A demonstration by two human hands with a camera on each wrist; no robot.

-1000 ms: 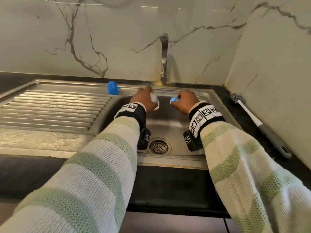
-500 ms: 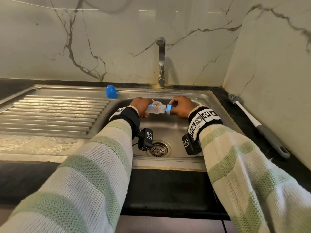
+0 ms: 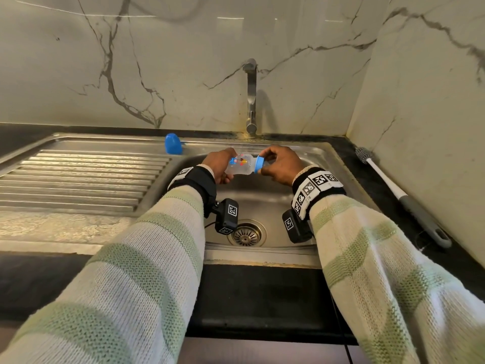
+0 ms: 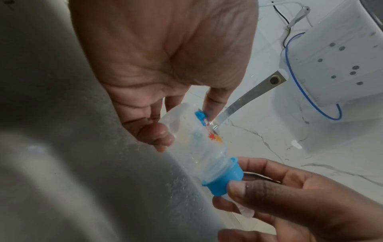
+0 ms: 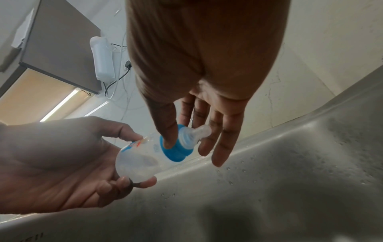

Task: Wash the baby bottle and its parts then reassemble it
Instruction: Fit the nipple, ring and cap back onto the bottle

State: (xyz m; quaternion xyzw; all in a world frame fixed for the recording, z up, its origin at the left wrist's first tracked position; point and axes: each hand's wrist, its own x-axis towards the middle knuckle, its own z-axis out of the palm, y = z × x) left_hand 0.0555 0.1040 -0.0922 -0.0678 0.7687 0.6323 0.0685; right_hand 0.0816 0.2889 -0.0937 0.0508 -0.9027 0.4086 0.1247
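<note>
A small clear baby bottle (image 3: 241, 165) with a printed label lies sideways above the sink basin (image 3: 262, 203). My left hand (image 3: 219, 165) grips its base end (image 5: 132, 165) with curled fingers. A blue collar ring (image 3: 259, 164) with a clear nipple (image 5: 199, 132) sits on the bottle's neck (image 4: 209, 163). My right hand (image 3: 279, 164) pinches the ring (image 4: 222, 181) between thumb and fingers, its other fingers stretched out past the nipple. A blue cap (image 3: 173, 144) stands alone on the sink rim, left of the tap.
The tap (image 3: 250, 95) rises behind the basin, with no water seen running. The drain (image 3: 246, 233) lies below my wrists. A ribbed draining board (image 3: 78, 177) spreads to the left. A bottle brush (image 3: 401, 199) lies on the dark counter at right, by the wall.
Both hands came together and rose slightly from the basin's back. The bottle and the blue ring, held apart a second ago, now meet at the bottle's neck.
</note>
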